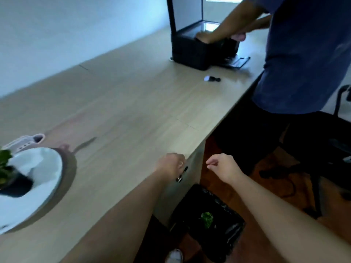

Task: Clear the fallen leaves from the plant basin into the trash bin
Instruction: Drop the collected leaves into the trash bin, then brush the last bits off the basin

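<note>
The white plant basin (43, 179) sits at the table's left edge, holding a black pot (17, 186) with green leaves (4, 158). On the floor under the table corner stands the trash bin (190, 215), lined in black, with a green leaf (207, 219) inside. My left hand (170, 166) hovers at the table's front edge, above the bin, closed around a small black and metal tool (182, 174) that points down. My right hand (223, 168) is beside it past the edge, thumb and forefinger pinched with nothing visible between them.
Another person in a blue shirt (303, 54) stands at the right, hands in a black box (195, 52) on the wooden table (123, 103). A small black and white object (211, 79) lies nearby. An office chair (322, 149) stands on the floor at the right. A pale container (24, 142) is behind the basin.
</note>
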### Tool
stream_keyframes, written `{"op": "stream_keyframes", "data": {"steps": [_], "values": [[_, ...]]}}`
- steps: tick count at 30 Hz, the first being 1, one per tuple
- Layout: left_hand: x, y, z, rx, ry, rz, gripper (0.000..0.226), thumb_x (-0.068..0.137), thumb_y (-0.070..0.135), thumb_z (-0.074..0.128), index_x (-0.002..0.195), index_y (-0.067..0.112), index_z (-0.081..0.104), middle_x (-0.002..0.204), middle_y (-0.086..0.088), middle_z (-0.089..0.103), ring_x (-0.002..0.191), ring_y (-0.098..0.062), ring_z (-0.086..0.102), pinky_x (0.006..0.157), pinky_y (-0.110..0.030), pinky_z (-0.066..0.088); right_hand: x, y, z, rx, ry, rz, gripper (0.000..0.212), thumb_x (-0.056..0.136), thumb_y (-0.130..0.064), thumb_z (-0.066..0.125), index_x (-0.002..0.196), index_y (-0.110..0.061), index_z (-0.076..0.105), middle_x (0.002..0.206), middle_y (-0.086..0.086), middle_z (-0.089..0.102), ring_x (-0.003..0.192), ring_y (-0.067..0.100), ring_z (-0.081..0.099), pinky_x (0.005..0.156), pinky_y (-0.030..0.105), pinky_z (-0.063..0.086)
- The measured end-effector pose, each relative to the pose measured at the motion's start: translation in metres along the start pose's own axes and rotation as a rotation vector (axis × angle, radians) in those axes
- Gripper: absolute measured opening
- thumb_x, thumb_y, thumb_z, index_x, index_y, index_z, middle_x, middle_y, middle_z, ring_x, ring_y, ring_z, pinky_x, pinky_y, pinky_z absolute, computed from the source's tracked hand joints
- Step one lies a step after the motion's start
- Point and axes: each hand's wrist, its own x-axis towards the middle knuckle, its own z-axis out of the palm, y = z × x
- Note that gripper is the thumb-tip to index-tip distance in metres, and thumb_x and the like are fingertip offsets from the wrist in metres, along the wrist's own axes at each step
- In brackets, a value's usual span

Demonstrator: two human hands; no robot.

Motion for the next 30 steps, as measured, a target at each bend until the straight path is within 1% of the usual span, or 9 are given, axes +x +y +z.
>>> {"op": "stream_keyframes", "data": {"steps": [2,5,8,11,15,19,24,27,30], "values": [[-0.023,-0.021,-0.028,0.005,0.076,-0.061,0.024,0.085,0.022,0.059,0.108,0.021,0.063,0.111,-0.003,0.067,0.105,-0.024,0.062,0.086,-0.032,0.05,0.006,-0.03,0.006,-0.014,-0.006,-0.083,0.01,0.082,-0.013,0.067,0.09,-0.012,0.074,0.094,0.007,0.075,0.088,0.017,0.068,0.091,0.028,0.052],[-0.074,-0.069,-0.064,0.005,0.207,-0.226,0.025,0.086,0.023,0.06,0.111,0.021,0.062,0.113,-0.002,0.065,0.106,-0.023,0.061,0.086,-0.034,0.05,0.004,-0.087,0.03,-0.042,-0.063,-0.224,0.013,0.083,-0.011,0.067,0.093,-0.007,0.073,0.099,0.011,0.074,0.088,0.018,0.066,0.08,0.019,0.046],[-0.13,-0.124,-0.086,-0.013,0.324,-0.395,0.026,0.083,0.022,0.062,0.109,0.02,0.064,0.112,-0.004,0.065,0.106,-0.023,0.06,0.087,-0.034,0.049,-0.003,-0.144,0.061,-0.113,-0.132,-0.378,0.017,0.085,-0.016,0.065,0.099,-0.01,0.072,0.105,0.007,0.072,0.095,0.019,0.065,0.083,0.022,0.045],[-0.192,-0.177,-0.094,-0.013,0.397,-0.567,0.025,0.084,0.024,0.06,0.108,0.02,0.063,0.112,-0.002,0.064,0.109,-0.023,0.058,0.087,-0.034,0.048,-0.016,-0.203,0.102,-0.16,-0.208,-0.512,0.018,0.084,-0.017,0.066,0.1,-0.011,0.072,0.103,0.006,0.073,0.095,0.018,0.066,0.082,0.021,0.045],[-0.262,-0.243,-0.097,-0.019,0.448,-0.717,0.026,0.084,0.028,0.061,0.109,0.022,0.062,0.116,-0.001,0.06,0.115,-0.022,0.053,0.089,-0.038,0.05,-0.032,-0.27,0.163,-0.192,-0.288,-0.645,0.015,0.08,-0.015,0.069,0.093,-0.01,0.074,0.098,0.01,0.075,0.092,0.02,0.068,0.083,0.024,0.048],[-0.32,-0.305,-0.101,0.033,0.401,-0.829,0.035,0.082,0.025,0.06,0.117,0.025,0.06,0.126,0.0,0.058,0.121,-0.022,0.051,0.092,-0.037,0.048,-0.05,-0.329,0.23,-0.192,-0.373,-0.731,0.012,0.08,-0.013,0.068,0.091,-0.011,0.075,0.097,0.007,0.075,0.089,0.019,0.068,0.084,0.027,0.051],[-0.357,-0.368,-0.097,0.042,0.339,-0.859,0.039,0.085,0.031,0.059,0.124,0.029,0.057,0.137,0.002,0.052,0.122,-0.024,0.048,0.095,-0.038,0.047,-0.068,-0.382,0.31,-0.195,-0.502,-0.797,0.013,0.083,-0.009,0.065,0.092,-0.01,0.074,0.1,0.007,0.073,0.092,0.019,0.067,0.085,0.027,0.052],[-0.362,-0.391,-0.094,-0.052,0.438,-0.815,0.028,0.087,0.031,0.055,0.113,0.028,0.064,0.131,0.004,0.058,0.116,-0.024,0.052,0.089,-0.036,0.05,-0.076,-0.402,0.349,-0.247,-0.553,-0.817,0.015,0.084,-0.012,0.063,0.096,-0.014,0.074,0.102,0.003,0.073,0.095,0.017,0.066,0.087,0.026,0.051],[-0.364,-0.409,-0.092,-0.066,0.471,-0.764,0.022,0.088,0.032,0.056,0.105,0.025,0.068,0.129,0.006,0.061,0.116,-0.022,0.054,0.087,-0.036,0.052,-0.085,-0.415,0.378,-0.306,-0.572,-0.824,0.017,0.086,-0.012,0.06,0.098,-0.013,0.073,0.104,0.006,0.073,0.097,0.021,0.065,0.089,0.033,0.051]]}}
